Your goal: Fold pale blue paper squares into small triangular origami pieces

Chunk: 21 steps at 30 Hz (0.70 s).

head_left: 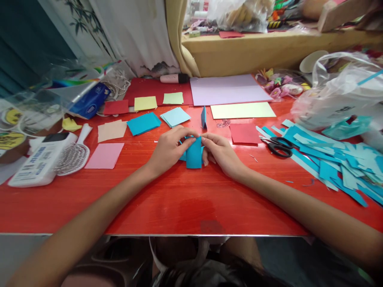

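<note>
Blue paper (194,156) stood upright in the middle of my distant view, over the red table (167,207), whose bare front stretch left room to work. A heap of blue strips (344,159) spread across the right, probably pushed there so it would not crowd the work. At the back, the lilac sheet (230,89) lay flat, likely set out of the way. My left hand (170,147) had thumb and fingers closed in a pinch on the paper's top edge; my right hand (223,153) met it at the upper right corner, thumb and forefinger nearly together (how hard either pressed, I could not tell). That double hold, I judged, steadied the panel and lined up its layers. The dark blue stack (144,123) and pale blue stack (175,116) lay just beyond, within easy reach. Black-handled scissors (279,146) rested beside the strips, handles towards me. Smallest, a folded blue piece (204,117) stood on edge, presumably propped by its own crease.
</note>
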### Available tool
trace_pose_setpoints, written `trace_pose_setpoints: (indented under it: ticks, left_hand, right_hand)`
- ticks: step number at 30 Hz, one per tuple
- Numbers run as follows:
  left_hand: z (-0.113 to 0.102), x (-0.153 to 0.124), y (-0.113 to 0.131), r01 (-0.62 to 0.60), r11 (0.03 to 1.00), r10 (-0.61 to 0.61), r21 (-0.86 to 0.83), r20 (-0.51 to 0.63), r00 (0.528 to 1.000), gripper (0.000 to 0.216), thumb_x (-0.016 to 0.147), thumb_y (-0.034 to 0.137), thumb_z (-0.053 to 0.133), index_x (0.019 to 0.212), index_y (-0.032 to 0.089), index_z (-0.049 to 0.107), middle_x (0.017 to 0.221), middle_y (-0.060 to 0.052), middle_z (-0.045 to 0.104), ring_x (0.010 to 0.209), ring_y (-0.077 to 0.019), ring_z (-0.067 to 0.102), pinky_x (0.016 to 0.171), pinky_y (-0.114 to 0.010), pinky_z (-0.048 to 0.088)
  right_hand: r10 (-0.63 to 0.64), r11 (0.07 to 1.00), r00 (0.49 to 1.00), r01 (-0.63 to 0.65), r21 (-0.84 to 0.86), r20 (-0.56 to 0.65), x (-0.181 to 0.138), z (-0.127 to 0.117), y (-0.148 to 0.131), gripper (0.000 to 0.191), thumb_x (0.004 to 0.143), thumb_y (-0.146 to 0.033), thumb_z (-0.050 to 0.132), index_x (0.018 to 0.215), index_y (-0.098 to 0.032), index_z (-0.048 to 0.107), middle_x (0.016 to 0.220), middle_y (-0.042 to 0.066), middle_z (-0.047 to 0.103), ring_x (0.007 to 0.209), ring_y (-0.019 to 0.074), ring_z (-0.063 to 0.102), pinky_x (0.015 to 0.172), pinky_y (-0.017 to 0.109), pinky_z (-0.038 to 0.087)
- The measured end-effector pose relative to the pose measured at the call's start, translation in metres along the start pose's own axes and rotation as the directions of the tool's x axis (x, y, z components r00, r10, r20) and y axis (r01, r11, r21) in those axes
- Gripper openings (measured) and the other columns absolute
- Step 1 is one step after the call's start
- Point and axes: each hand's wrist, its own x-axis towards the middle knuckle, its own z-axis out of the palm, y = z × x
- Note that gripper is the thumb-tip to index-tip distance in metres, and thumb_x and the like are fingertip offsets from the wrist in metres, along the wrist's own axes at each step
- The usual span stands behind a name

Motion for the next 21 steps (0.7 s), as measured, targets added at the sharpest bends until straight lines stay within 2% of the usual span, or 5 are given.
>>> trace_pose_setpoints:
  ticks: [7,21]
  left_hand:
    - [0.0005,-0.0005,-0.0015,-0.036,0.999,0.036,0.025,-0.014,0.999,0.016,0.088,0.022,0.052,0.096,0.022,0.066,0.09,-0.001,0.062,0.079,-0.0117,0.056,0.069,-0.023,0.046]
    - [0.0019,-0.0018,-0.0016,-0.039,0.999,0.039,-0.037,-0.008,0.999,0.018,0.089,0.025,0.051,0.099,0.023,0.066,0.092,-0.002,0.06,0.083,-0.0124,0.058,0.07,-0.023,0.049]
  right_hand:
    - [-0.016,1.0,1.0,0.015,-0.017,-0.008,0.0003,-0.0008,0.0019,0.021,0.092,-0.029,0.042,0.093,-0.015,0.057,0.04,-0.005,0.052,0.034,0.0076,0.047,0.037,0.018,0.03]
    - [-0.029,1.0,1.0,0.029,0.009,-0.004,0.0017,-0.0029,0.0043,0.021,0.091,-0.03,0.043,0.089,-0.015,0.058,0.04,-0.005,0.053,0.034,0.007,0.046,0.038,0.017,0.031]
